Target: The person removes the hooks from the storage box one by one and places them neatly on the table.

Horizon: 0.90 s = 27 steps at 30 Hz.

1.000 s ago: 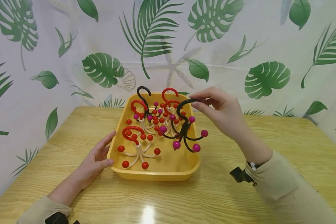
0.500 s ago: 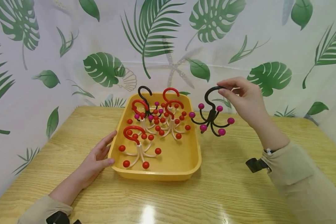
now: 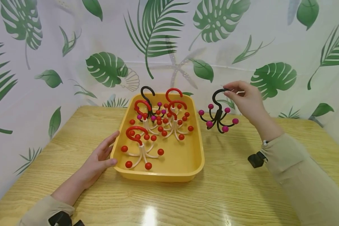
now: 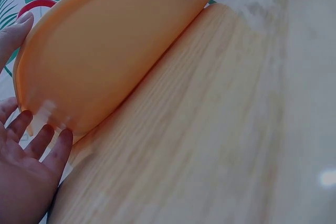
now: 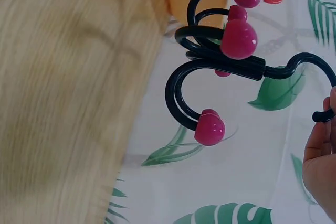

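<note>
A black multi-arm hanger hook (image 3: 219, 115) with magenta ball tips hangs upright above the table, to the right of the yellow tray (image 3: 158, 177). My right hand (image 3: 247, 102) pinches the top of its curved hook between thumb and fingertips; the right wrist view shows the hanger hook (image 5: 247, 67) held by its hook end. My left hand (image 3: 97, 161) touches the tray's left side with loosely extended fingers, the thumb near the front-left rim. In the left wrist view, the fingers (image 4: 58, 150) lie against the tray's outer wall (image 4: 115, 40).
Inside the tray are several white hanger hooks with red tops and red balls, one of them (image 3: 142, 150) at the front left. Another black hanger hook (image 3: 149, 100) stands at the back left. A leaf-print cloth (image 3: 169, 40) rises behind the wooden table (image 3: 118, 201).
My right hand has carried the black hanger hook from over the tray's right side out past the rim, then slightly lower. My left hand stays at the tray.
</note>
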Available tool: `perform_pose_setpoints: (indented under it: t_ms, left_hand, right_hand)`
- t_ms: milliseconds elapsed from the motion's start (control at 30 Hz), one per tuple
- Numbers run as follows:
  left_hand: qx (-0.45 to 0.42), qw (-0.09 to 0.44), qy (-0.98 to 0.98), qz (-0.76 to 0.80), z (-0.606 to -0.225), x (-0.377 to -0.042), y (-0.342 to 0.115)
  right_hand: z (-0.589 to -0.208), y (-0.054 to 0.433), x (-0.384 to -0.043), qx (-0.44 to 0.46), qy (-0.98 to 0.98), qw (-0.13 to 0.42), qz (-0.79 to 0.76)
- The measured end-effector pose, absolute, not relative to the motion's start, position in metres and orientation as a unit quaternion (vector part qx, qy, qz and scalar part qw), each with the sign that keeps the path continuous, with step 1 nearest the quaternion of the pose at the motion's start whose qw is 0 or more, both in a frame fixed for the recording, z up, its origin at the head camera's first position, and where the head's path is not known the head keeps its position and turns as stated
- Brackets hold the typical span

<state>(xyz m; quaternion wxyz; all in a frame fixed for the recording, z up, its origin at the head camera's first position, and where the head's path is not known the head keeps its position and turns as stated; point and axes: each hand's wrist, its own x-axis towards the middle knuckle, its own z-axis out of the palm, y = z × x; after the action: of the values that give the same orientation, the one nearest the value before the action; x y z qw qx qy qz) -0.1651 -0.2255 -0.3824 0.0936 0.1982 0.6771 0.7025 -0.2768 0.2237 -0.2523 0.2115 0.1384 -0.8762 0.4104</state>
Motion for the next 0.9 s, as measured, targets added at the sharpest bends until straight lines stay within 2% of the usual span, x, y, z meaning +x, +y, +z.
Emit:
perform_pose_setpoints:
  t_ms: [467,900]
  left_hand:
    - [0.197,0.095,0.677,0.703,-0.382,-0.166,-0.226]
    - [0.191,0.096,0.679,0.702,-0.382,-0.166,-0.225]
  right_hand:
    - [-0.274,0.221,-0.308,0.116,-0.892,0.192,0.393]
    - [-0.289,0.220,-0.318,0.104,-0.895,0.179,0.396]
